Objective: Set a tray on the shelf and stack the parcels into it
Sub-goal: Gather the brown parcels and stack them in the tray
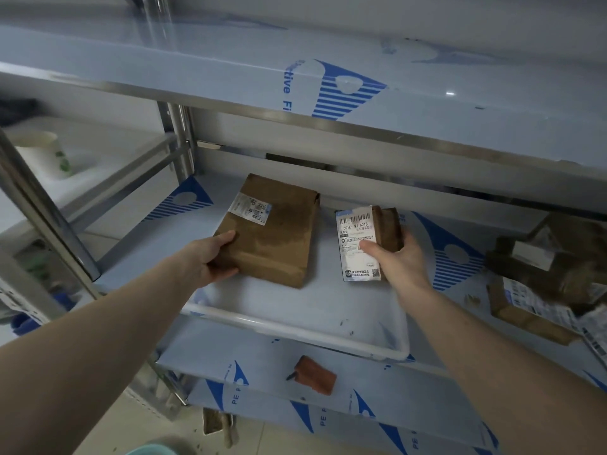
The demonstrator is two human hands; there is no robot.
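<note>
A white plastic tray (295,326) sits on the middle shelf (328,385) of a steel rack. My left hand (213,257) grips the near left corner of a large brown parcel (276,238) with a small white label, held tilted over the tray's left half. My right hand (399,261) holds a small brown parcel (368,241) whose big white barcode label faces me, above the tray's right half. Whether either parcel touches the tray floor is unclear.
More brown parcels (545,274) lie piled on the shelf to the right of the tray. A small reddish-brown object (315,374) rests on the shelf's front edge. The upper shelf (328,93) overhangs closely. A paper cup (42,156) stands on a neighbouring rack at left.
</note>
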